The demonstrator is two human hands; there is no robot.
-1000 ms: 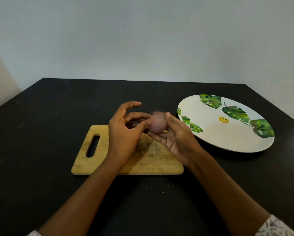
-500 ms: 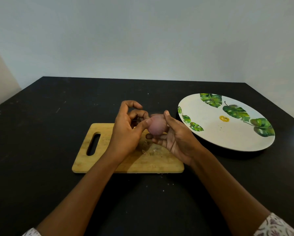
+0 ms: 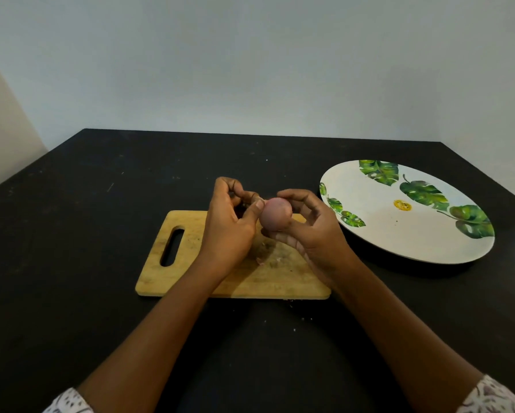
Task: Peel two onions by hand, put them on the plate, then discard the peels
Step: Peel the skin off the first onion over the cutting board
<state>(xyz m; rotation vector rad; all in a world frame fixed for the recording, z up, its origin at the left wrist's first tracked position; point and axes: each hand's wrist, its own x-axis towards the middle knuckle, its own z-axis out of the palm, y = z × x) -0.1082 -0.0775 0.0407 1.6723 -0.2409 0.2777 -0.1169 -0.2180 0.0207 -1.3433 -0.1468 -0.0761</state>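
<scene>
While the right hand (image 3: 313, 234) grips the onion (image 3: 275, 213) in the middle of the frame, the left hand (image 3: 229, 222) works at its left side. The onion is pale pink and round, and it is lifted above the far edge of the wooden cutting board (image 3: 190, 263), not touching it. The right hand has its fingers curled round the onion: the forefinger bends over the top, the thumb is on the near right side and other fingers support it from below. The left hand is curled too; its thumb tip lies against the left edge of the onion and the forefinger comes to meet it there, so the hand pinches the onion at that spot. Something dark shows between the other left fingers, but I cannot tell what it is. Under the hands, small pale bits of peel (image 3: 262, 257) lie on the board, whose handle slot is on the left. To the right of the board, apart from it, a white plate (image 3: 399, 234) with green leaf prints lies on the black worktop (image 3: 71, 263). Patterned sleeves (image 3: 489, 397) show in the lower corners.
</scene>
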